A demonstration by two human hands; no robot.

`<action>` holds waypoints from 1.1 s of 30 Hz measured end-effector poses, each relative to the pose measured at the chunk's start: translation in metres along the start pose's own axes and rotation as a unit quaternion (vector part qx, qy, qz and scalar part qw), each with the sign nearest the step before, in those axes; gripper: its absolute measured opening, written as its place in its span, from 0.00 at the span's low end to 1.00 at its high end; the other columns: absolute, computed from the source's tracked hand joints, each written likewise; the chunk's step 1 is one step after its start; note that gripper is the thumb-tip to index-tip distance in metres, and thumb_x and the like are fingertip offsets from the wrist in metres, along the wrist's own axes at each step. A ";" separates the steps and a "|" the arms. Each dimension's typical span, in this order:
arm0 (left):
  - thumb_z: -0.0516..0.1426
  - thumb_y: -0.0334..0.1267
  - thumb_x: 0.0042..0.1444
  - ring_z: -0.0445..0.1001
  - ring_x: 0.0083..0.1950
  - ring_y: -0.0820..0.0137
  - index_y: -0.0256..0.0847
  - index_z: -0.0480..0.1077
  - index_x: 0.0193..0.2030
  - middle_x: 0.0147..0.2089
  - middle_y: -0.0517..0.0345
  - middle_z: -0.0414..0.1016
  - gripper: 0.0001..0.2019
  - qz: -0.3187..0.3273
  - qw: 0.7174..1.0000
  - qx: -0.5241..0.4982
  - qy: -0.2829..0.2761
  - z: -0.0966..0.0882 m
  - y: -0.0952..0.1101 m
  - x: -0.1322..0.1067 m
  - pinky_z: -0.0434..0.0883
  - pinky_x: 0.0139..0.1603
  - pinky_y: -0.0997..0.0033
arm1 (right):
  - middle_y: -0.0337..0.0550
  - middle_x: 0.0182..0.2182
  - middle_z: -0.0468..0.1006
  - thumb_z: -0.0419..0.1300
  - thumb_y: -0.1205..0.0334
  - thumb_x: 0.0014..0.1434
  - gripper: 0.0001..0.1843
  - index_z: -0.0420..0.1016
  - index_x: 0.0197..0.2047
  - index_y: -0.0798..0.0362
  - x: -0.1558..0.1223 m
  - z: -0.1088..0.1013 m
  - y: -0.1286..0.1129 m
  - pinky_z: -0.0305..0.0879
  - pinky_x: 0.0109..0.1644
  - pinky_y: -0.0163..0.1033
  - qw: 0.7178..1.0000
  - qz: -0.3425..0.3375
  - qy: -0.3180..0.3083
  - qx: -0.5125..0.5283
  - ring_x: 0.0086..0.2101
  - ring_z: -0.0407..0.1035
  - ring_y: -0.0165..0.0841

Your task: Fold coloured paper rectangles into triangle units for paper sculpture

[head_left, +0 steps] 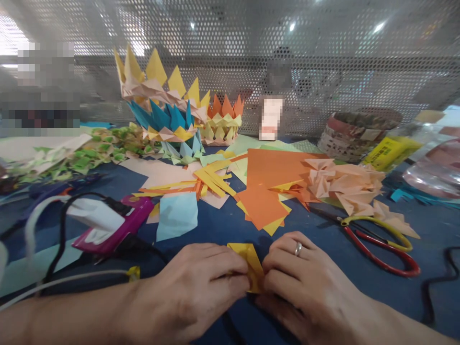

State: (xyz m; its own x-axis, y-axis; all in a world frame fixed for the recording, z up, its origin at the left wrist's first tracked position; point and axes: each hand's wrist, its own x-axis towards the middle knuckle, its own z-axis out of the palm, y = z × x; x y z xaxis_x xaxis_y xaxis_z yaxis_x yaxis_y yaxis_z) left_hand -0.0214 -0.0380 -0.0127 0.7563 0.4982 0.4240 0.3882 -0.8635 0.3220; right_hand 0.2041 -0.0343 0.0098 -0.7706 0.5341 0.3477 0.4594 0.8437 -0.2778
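Note:
Both my hands meet low in the middle over a small piece of folded yellow paper (250, 261) on the dark blue table (223, 225). My left hand (196, 287) has its fingers curled and pressed on the paper's left side. My right hand (302, 278), a ring on one finger, pinches the paper's right edge. The paper's lower part is hidden between my fingers.
Orange paper squares (273, 177) and yellow strips (212, 181) lie just beyond my hands. Red and yellow scissors (381, 242) rest at the right. A pink glue gun (118, 225) with cables lies at the left. Stacked folded-paper crowns (165, 105) stand behind, with peach folded pieces (345, 184) and a perforated metal screen (323, 57).

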 end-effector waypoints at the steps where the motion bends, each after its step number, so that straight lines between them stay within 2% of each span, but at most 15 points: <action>1: 0.51 0.29 0.64 0.75 0.40 0.68 0.39 0.71 0.43 0.42 0.54 0.75 0.08 -0.007 0.999 -0.030 0.007 -0.002 0.000 0.002 0.70 0.41 0.71 | 0.39 0.27 0.74 0.56 0.67 0.62 0.11 0.69 0.27 0.52 0.000 0.000 0.000 0.60 0.43 0.42 1.000 0.001 0.003 0.007 0.32 0.65 0.33; 6: 0.57 0.26 0.59 0.73 0.38 0.71 0.38 0.75 0.35 0.36 0.56 0.74 0.06 -0.080 0.983 -0.164 0.028 -0.006 0.002 0.012 0.69 0.38 0.74 | 0.35 0.26 0.73 0.62 0.67 0.57 0.09 0.67 0.27 0.52 -0.002 0.002 0.002 0.58 0.39 0.39 0.995 0.071 -0.020 0.072 0.30 0.65 0.30; 10: 0.59 0.25 0.56 0.73 0.38 0.73 0.38 0.76 0.32 0.35 0.58 0.71 0.06 -0.137 0.968 -0.206 0.030 -0.006 0.002 0.015 0.68 0.38 0.76 | 0.32 0.25 0.72 0.67 0.69 0.53 0.12 0.67 0.26 0.52 -0.001 0.002 0.002 0.57 0.36 0.38 0.982 0.141 -0.023 0.120 0.28 0.65 0.28; 14: 0.59 0.26 0.57 0.72 0.36 0.75 0.37 0.73 0.29 0.34 0.61 0.70 0.07 -0.182 0.955 -0.230 0.037 -0.003 0.002 0.015 0.67 0.37 0.76 | 0.32 0.24 0.72 0.65 0.69 0.53 0.11 0.67 0.25 0.52 -0.001 0.000 0.000 0.56 0.37 0.39 0.975 0.175 -0.018 0.133 0.27 0.65 0.29; 21: 0.57 0.27 0.59 0.70 0.36 0.76 0.37 0.70 0.28 0.34 0.62 0.68 0.08 -0.226 0.945 -0.235 0.033 0.002 0.004 0.016 0.65 0.38 0.76 | 0.34 0.24 0.72 0.60 0.67 0.57 0.10 0.65 0.25 0.52 -0.001 0.000 0.001 0.55 0.38 0.38 0.972 0.193 -0.046 0.130 0.27 0.64 0.29; 26: 0.57 0.25 0.58 0.69 0.36 0.76 0.38 0.69 0.29 0.34 0.63 0.68 0.08 -0.226 0.947 -0.226 0.042 0.004 0.005 0.019 0.64 0.38 0.76 | 0.34 0.24 0.72 0.59 0.68 0.57 0.09 0.65 0.26 0.53 0.000 0.000 0.004 0.55 0.36 0.37 0.974 0.182 -0.043 0.131 0.27 0.63 0.28; 33: 0.57 0.23 0.55 0.69 0.37 0.76 0.38 0.69 0.28 0.33 0.63 0.68 0.08 -0.223 0.949 -0.217 0.052 0.006 0.007 0.021 0.63 0.38 0.77 | 0.35 0.26 0.74 0.62 0.69 0.55 0.06 0.69 0.28 0.52 -0.001 0.003 0.011 0.55 0.36 0.36 0.974 0.164 -0.038 0.150 0.28 0.65 0.28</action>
State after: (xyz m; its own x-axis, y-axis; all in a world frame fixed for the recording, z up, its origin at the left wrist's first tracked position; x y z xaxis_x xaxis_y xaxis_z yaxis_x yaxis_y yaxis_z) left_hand 0.0005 -0.0340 -0.0060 0.5021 0.8314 0.2379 0.3867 -0.4619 0.7982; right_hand 0.2084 -0.0252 0.0038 -0.6392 0.7576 0.1323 0.5461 0.5682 -0.6156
